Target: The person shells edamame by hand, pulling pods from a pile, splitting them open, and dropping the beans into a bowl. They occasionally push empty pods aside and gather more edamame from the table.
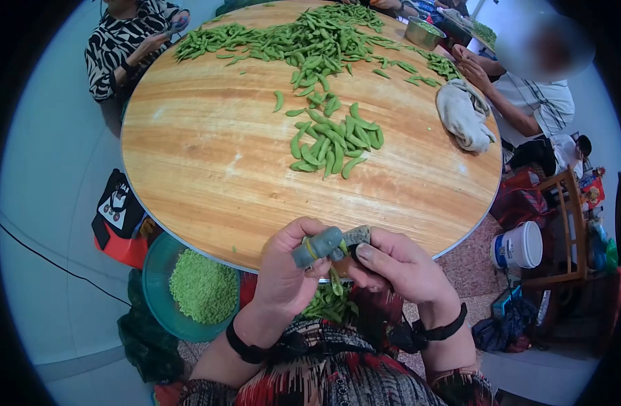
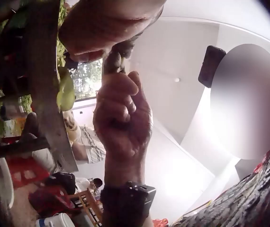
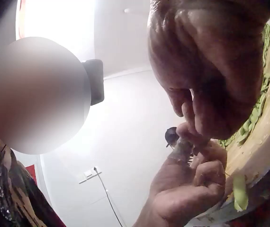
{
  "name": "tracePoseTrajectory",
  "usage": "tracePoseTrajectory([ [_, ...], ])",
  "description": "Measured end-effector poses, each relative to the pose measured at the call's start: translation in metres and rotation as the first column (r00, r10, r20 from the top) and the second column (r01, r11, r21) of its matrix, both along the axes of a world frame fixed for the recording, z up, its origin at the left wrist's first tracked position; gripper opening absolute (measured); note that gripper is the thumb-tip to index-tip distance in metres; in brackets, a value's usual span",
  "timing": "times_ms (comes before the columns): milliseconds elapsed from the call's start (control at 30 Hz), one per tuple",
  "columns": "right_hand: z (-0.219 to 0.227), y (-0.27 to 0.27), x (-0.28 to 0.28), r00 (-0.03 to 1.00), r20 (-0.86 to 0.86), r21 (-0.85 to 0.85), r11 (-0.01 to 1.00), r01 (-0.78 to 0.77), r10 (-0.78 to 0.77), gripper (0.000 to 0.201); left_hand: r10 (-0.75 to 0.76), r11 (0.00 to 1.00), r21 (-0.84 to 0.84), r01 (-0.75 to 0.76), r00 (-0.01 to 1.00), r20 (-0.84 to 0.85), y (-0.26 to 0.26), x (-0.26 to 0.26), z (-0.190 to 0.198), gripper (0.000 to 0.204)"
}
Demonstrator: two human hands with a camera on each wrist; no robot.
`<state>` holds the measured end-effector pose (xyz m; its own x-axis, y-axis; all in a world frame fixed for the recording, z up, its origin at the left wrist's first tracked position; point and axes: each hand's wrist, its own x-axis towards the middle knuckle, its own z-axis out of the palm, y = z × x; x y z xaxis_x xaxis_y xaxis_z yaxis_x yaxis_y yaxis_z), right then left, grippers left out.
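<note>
Both hands meet just over the near edge of the round wooden table (image 1: 209, 183). My left hand (image 1: 281, 267), with a grey-green cover (image 1: 317, 247) on its thumb, pinches a green soybean pod (image 1: 335, 279) that hangs below the fingers. My right hand (image 1: 413, 267) pinches at the same spot, fingertips against the left ones; a grey textured cover (image 1: 356, 235) wraps one of its fingers. The pod (image 2: 66, 90) also shows in the left wrist view, partly hidden by the fingers. A small pile of soybean pods (image 1: 334, 142) lies ahead on the table.
A large heap of pods (image 1: 310, 37) spreads across the far side. A grey cloth (image 1: 463, 115) lies at the right edge. At lower left stands a teal basin (image 1: 153, 298) of shelled beans (image 1: 202, 287). More pods (image 1: 327, 304) sit below the hands. Other people sit around the table.
</note>
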<state>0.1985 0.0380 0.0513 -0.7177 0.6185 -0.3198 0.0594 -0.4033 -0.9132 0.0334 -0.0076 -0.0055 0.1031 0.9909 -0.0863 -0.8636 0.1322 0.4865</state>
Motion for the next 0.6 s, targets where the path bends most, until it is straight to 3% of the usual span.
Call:
tracePoseTrajectory([
  [67, -0.003, -0.003, 0.001, 1.0, -0.002, 0.034, 0.999, -0.012, 0.012, 0.025, 0.072, 0.997, 0.008, -0.072, 0.989, -0.133, -0.001, 0.0, 0.001, 0.015],
  [167, -0.008, -0.004, 0.0, 1.0, 0.02, 0.089, 0.996, 0.003, -0.004, 0.024, 0.115, 0.992, 0.075, -0.105, 0.982, -0.148, -0.002, 0.001, 0.002, 0.021],
  [267, -0.014, -0.005, -0.003, 0.997, 0.057, 0.183, 0.982, 0.039, -0.051, 0.022, 0.07, 0.996, -0.047, -0.079, 0.981, -0.182, -0.002, 0.004, 0.013, 0.029],
  [333, -0.016, -0.006, -0.003, 0.995, 0.071, 0.259, 0.964, 0.051, -0.072, 0.02, 0.045, 0.999, -0.01, -0.048, 0.983, -0.178, -0.001, 0.003, 0.007, 0.031],
  [400, -0.017, -0.006, -0.002, 0.988, -0.124, -0.103, 0.991, 0.08, -0.093, 0.017, 0.018, 1.0, 0.024, -0.014, 0.985, -0.173, 0.001, 0.0, 0.0, 0.033],
  [433, -0.015, -0.006, -0.001, 0.988, -0.123, -0.105, 0.991, 0.081, -0.094, 0.017, -0.026, 0.994, 0.097, 0.043, 0.986, -0.167, 0.003, -0.004, -0.003, 0.032],
  [500, -0.012, -0.006, 0.0, 0.974, -0.186, -0.441, 0.897, 0.037, -0.131, 0.014, -0.072, 0.981, 0.166, 0.099, 0.984, -0.163, 0.004, -0.006, -0.005, 0.031],
  [600, -0.013, -0.006, 0.0, 0.969, -0.187, -0.493, 0.869, 0.048, -0.159, 0.015, -0.104, 0.975, 0.18, 0.129, 0.984, -0.146, 0.003, -0.007, -0.004, 0.028],
])
